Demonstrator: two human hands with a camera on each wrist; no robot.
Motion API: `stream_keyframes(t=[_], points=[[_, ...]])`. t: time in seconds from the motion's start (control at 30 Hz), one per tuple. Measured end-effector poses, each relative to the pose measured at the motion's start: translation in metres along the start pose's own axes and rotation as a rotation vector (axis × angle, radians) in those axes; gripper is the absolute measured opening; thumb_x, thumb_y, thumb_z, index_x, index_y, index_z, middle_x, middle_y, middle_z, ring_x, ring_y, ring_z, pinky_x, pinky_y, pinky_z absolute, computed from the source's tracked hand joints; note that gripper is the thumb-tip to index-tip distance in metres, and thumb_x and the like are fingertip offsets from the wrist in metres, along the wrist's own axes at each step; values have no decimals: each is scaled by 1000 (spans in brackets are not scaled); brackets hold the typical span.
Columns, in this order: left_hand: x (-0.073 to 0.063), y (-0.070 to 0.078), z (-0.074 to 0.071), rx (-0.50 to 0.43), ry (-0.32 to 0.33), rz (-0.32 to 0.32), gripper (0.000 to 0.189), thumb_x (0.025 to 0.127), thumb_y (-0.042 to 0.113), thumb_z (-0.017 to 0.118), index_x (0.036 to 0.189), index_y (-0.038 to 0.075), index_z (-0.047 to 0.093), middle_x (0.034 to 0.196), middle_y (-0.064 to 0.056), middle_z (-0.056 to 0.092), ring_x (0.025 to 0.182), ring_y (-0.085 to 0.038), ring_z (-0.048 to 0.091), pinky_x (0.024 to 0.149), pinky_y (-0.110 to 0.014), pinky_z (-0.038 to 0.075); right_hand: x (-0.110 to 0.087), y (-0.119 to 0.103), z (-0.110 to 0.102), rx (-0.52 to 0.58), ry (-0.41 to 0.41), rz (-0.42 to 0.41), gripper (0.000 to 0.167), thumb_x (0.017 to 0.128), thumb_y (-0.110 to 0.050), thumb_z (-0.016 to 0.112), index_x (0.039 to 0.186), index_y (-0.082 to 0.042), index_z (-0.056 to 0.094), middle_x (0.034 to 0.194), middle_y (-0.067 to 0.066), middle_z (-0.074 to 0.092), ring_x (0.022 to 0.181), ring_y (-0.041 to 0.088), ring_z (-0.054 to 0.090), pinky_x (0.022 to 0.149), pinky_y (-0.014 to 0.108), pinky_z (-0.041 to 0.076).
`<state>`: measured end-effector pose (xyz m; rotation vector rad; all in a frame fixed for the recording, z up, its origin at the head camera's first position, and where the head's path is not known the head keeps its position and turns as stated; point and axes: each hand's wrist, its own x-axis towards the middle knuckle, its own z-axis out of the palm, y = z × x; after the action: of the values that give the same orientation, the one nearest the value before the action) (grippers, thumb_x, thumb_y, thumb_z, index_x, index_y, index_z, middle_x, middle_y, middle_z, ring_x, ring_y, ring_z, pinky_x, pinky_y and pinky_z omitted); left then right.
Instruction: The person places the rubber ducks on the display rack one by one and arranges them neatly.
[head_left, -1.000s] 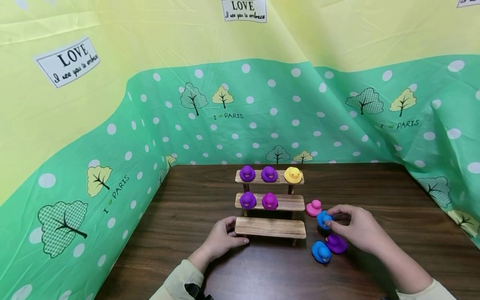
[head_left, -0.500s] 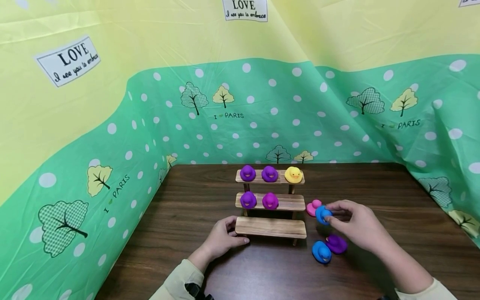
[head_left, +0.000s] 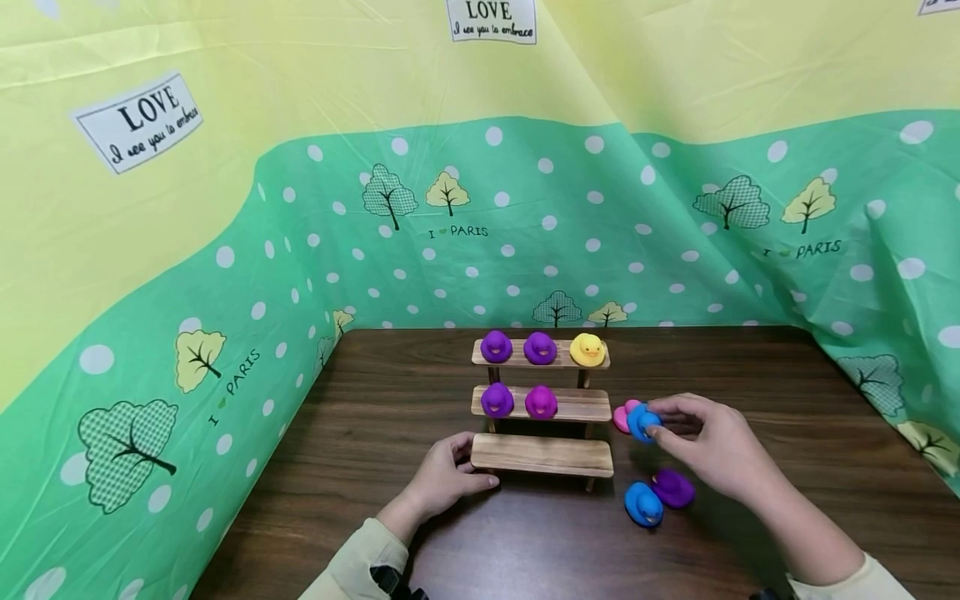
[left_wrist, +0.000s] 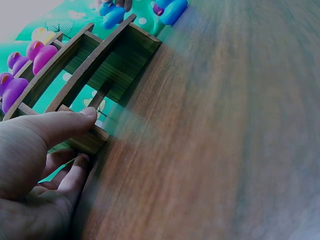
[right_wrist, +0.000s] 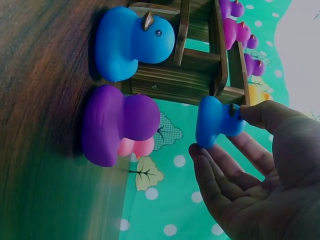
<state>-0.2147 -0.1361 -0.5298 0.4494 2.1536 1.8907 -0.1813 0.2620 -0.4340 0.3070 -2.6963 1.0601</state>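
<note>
My right hand (head_left: 712, 437) pinches a blue rubber duck (right_wrist: 215, 122) between thumb and fingers, raised off the table right of a three-step wooden stand (head_left: 542, 455). In the head view that duck overlaps a pink rubber duck (head_left: 622, 416). My left hand (head_left: 442, 482) grips the left end of the stand's lowest step, thumb in front, as the left wrist view shows. The bottom step is bare. On the middle step sit a purple duck (head_left: 497, 401) and a magenta duck (head_left: 541, 402). The top step bears two purple ducks (head_left: 540, 348) and a yellow duck (head_left: 588, 350).
Another blue duck (head_left: 643, 504) and a purple duck (head_left: 673, 488) lie close together on the dark wooden table (head_left: 375, 400), below my right hand. A green and yellow printed cloth (head_left: 465, 275) hangs around the table's back and sides.
My right hand has lifted the blue duck and carried it slightly up and left, so it now covers part of the pink duck. The left hand and stand have stayed put.
</note>
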Motion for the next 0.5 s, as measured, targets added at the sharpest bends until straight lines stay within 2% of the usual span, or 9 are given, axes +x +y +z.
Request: stream_keyframes(t=[0.5], points=[[0, 1, 1, 9, 3, -3, 55, 79, -5, 88, 128, -4, 63, 118, -13, 69, 106, -24, 70, 94, -29, 61, 4, -8, 2, 15, 56, -38, 26, 91, -26, 85, 114, -17, 76, 104, 1, 77, 87, 16, 73, 70, 21, 60]])
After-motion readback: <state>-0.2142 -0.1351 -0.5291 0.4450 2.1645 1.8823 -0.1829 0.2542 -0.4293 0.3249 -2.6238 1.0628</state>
